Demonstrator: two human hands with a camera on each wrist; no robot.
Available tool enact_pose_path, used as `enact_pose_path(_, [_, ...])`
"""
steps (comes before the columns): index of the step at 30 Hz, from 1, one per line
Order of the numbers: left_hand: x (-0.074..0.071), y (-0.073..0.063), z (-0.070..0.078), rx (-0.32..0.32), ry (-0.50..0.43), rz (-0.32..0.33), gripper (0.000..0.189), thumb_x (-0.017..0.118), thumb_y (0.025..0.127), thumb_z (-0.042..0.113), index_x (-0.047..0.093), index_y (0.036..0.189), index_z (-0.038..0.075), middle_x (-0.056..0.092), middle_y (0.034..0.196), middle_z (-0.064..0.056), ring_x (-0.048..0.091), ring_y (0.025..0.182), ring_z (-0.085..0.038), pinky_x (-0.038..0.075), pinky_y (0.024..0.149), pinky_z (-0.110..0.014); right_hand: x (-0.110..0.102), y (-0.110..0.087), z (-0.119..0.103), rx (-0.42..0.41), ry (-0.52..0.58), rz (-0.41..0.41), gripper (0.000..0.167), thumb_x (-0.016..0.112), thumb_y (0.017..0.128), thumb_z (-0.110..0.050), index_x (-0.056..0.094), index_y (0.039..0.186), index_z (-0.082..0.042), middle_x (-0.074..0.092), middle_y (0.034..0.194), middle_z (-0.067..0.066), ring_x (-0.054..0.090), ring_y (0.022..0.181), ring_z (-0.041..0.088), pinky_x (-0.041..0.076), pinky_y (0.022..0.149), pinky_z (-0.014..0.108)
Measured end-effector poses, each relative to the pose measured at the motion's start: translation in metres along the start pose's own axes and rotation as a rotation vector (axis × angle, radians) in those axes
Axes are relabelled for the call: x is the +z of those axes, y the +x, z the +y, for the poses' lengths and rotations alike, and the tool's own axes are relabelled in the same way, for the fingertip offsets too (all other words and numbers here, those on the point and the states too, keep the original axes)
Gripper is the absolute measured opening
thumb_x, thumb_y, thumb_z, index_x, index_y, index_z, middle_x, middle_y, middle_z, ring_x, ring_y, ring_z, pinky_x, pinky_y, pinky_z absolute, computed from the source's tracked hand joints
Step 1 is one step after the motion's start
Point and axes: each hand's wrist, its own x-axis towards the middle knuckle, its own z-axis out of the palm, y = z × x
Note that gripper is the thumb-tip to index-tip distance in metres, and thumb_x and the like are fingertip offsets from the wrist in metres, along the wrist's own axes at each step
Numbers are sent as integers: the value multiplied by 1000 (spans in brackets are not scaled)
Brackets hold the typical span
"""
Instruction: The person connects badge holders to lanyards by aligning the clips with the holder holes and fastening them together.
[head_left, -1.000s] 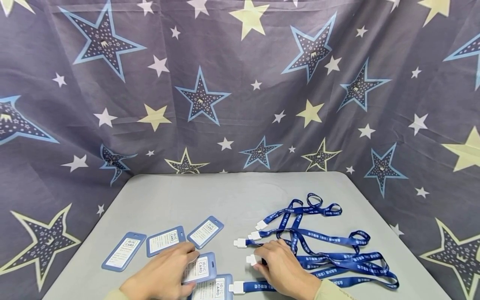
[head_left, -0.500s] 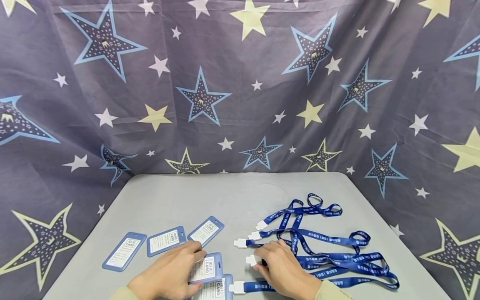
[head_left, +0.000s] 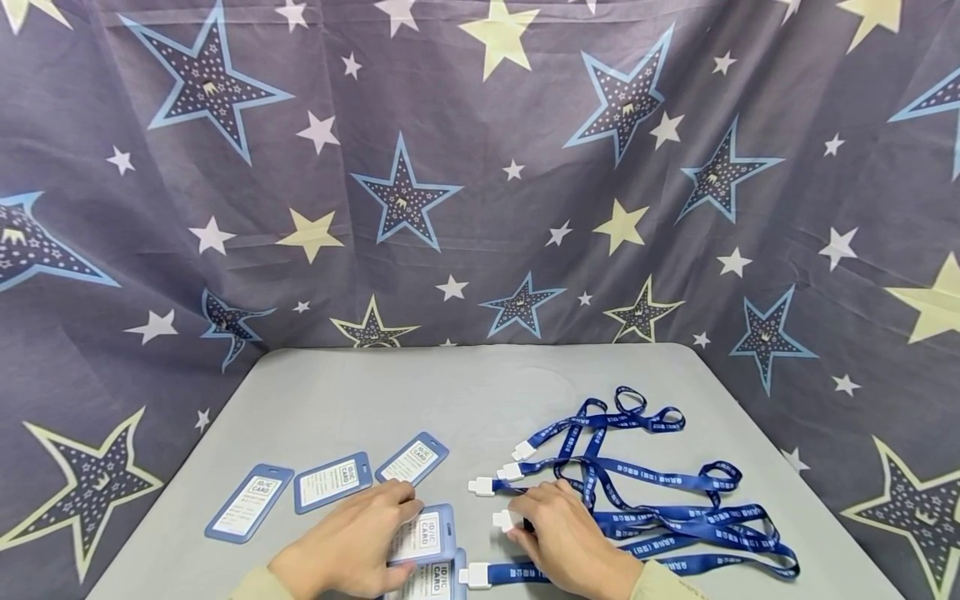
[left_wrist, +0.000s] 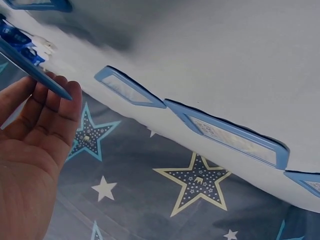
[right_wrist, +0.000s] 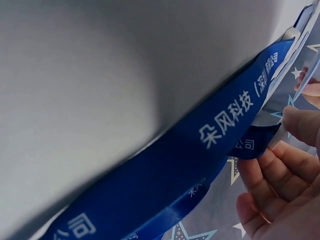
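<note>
My left hand [head_left: 348, 537] grips a blue ID badge holder [head_left: 427, 533] by its sides, its slotted end facing right. In the left wrist view this badge holder [left_wrist: 37, 70] is edge-on between thumb and fingers, raised off the table. Partly below it lies a second badge holder [head_left: 438, 583], at whose right end sits the white clip [head_left: 475, 575] of a blue lanyard. My right hand [head_left: 566, 537] pinches the white clip [head_left: 504, 521] of another lanyard, its tip pointing left, a short gap from the held badge holder. The right wrist view shows that lanyard's strap [right_wrist: 252, 142] at the fingertips.
Three more badge holders lie on the left: one at the far left [head_left: 249, 502], one beside it [head_left: 332, 482], one near the middle [head_left: 412, 461]. Several blue lanyards [head_left: 675, 525] lie tangled on the right, with white clips [head_left: 482, 486] facing left. A star-patterned curtain [head_left: 480, 208] hangs behind the grey table [head_left: 450, 383].
My left hand has slid right with the badge holder, bringing its slotted end closer to the clip in my right hand. The right hand has stayed put.
</note>
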Motion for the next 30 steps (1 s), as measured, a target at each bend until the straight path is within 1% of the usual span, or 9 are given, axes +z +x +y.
enact_pose_path(3, [0,2,1,0,-9,-10,56,81,71,45,73,113,7,54,100,9,51,87,-8,54,82,-32,0,0,0,-2,-3,-3,14,79,89,-28,71,95,-18,66,87,-10,55,83,7,44,79,31])
enact_pose_path(10, [0,6,5,13,-19,-8,55,80,72,45,73,112,8,56,100,8,52,89,-9,54,83,-34,0,-1,-1,-9,-16,11,15,80,88,-28,70,93,-19,64,86,-11,55,82,7,44,79,31])
enact_pose_path(15, [1,8,6,16,-32,-17,54,80,72,44,73,112,8,54,98,9,50,87,-8,53,80,-32,1,-1,-1,-10,-19,16,15,79,88,-29,71,94,-19,65,87,-11,56,84,7,45,81,31])
enact_pose_path(21, [2,11,7,25,-40,-4,52,81,72,44,73,109,9,53,96,10,48,84,-6,52,76,-28,1,-2,-1,-12,-13,11,15,80,88,-29,71,94,-19,64,86,-11,55,83,6,44,81,31])
enact_pose_path(24, [2,12,8,28,-40,-2,53,81,72,44,73,110,8,54,97,9,49,85,-7,53,78,-28,1,-2,-1,-9,-8,3,15,79,88,-29,71,95,-19,65,87,-11,55,84,6,44,81,31])
enact_pose_path(30, [1,14,9,17,-37,-26,56,81,73,45,73,114,8,56,102,8,52,89,-8,55,83,-31,1,-2,-1,-9,-13,2,16,79,89,-29,72,98,-18,67,90,-10,57,85,7,45,81,31])
